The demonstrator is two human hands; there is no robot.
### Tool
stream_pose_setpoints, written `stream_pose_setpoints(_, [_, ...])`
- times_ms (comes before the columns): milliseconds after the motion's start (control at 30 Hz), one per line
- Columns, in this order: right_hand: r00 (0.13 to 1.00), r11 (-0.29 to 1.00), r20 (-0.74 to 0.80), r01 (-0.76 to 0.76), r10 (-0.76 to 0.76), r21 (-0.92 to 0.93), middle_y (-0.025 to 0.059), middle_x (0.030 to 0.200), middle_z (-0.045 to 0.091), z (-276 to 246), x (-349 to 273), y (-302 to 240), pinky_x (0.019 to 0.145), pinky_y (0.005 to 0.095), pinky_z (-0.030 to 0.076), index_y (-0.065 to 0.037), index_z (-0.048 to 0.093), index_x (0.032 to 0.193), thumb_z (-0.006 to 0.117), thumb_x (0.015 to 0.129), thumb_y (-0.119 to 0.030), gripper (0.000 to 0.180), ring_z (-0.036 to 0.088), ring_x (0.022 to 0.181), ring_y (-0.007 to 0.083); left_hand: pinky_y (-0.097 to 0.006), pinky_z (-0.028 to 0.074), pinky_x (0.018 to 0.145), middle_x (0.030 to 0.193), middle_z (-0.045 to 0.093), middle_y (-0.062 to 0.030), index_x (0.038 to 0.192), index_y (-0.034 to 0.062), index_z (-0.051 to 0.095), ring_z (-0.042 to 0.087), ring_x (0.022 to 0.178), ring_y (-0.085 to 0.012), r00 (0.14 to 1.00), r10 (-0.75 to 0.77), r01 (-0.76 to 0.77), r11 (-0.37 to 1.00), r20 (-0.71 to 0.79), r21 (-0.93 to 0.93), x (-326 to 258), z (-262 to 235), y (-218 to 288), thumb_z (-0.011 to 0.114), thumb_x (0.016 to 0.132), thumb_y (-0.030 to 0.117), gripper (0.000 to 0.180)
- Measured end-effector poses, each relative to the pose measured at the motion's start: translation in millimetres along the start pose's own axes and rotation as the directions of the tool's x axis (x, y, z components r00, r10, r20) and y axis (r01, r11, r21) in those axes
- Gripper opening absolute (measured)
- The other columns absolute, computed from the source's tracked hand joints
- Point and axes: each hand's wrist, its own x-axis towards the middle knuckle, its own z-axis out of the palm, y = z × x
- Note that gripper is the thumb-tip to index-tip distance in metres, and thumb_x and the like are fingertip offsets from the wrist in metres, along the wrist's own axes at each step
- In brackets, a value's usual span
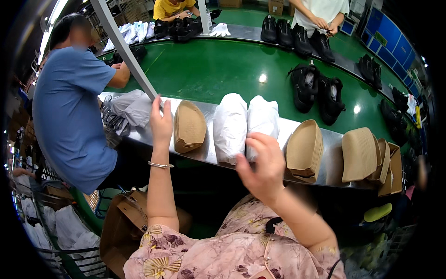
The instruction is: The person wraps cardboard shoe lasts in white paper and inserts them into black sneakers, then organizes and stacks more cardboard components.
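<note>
Two white paper-wrapped bundles (230, 125) lie side by side on the metal ledge in front of me; what is inside is hidden. My right hand (265, 163) is over the near end of the right-hand bundle (264, 114), thumb and fingers apart and a little blurred. Whether it touches the paper I cannot tell. Raised at the left, my left hand (161, 122) has its fingers stretched out beside the foot of a grey post (127, 53). Nothing shows in it. Just right of it stands a stack of brown molded cardboard inserts (189, 126).
More brown insert stacks (304, 149) (358, 156) stand to the right on the metal ledge (332, 139). Black shoes (304, 88) sit on the green belt (209, 69). A person in blue (74, 111) works close at my left. Grey-white sheets (134, 108) lie beyond the post.
</note>
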Motion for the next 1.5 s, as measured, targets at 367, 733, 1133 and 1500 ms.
stream_pose_setpoints(367, [0.334,0.441,0.731,-0.896,0.595,0.050,0.0309,0.093,0.060,197,44,25,0.072,0.0458,0.049,0.009,0.057,0.094,0.049,0.086,-0.019,0.031,0.061,0.082,0.0418,-0.039,0.036,0.097,0.132,0.040,-0.0253,0.136,-0.0019,0.032,0.043,0.120,-0.0378,0.997,-0.007,-0.010,0.969,0.071,0.245,-103,34,-21,0.041,0.095,0.034,0.055])
stream_pose_setpoints(733, [0.369,0.195,0.738,-0.929,0.565,0.315,0.0189,0.075,0.061,209,27,32,0.061,0.0424,0.047,0.003,0.062,0.083,0.053,0.082,-0.014,0.019,0.060,0.070,0.0300,-0.037,0.038,0.095,0.125,0.047,-0.0246,0.132,-0.0064,0.038,0.048,0.114,-0.0344,0.995,-0.103,0.103,0.994,0.004,0.036,-98,31,-28,0.039,0.096,0.031,0.052])
stream_pose_setpoints(1133, [0.327,-0.049,0.802,-0.914,0.501,0.403,0.0101,0.071,0.058,202,24,6,0.047,0.0278,0.050,0.004,0.054,0.084,0.048,0.091,-0.017,0.023,0.057,0.056,0.0169,-0.032,0.037,0.096,0.127,0.049,-0.0225,0.128,-0.0106,0.041,0.049,0.116,-0.0250,0.971,-0.238,0.223,0.935,-0.022,-0.277,-90,13,-54,0.041,0.094,0.022,0.047])
stream_pose_setpoints(1500, [0.587,0.600,0.626,-0.767,0.513,0.227,0.0265,0.082,0.061,218,19,24,0.075,0.0483,0.045,0.003,0.059,0.080,0.049,0.084,-0.023,0.028,0.058,0.084,0.0429,-0.035,0.040,0.092,0.122,0.051,-0.0210,0.126,-0.0054,0.046,0.051,0.110,-0.0301,0.998,0.042,-0.039,0.996,-0.041,0.075,-105,19,-24,0.042,0.094,0.020,0.041])
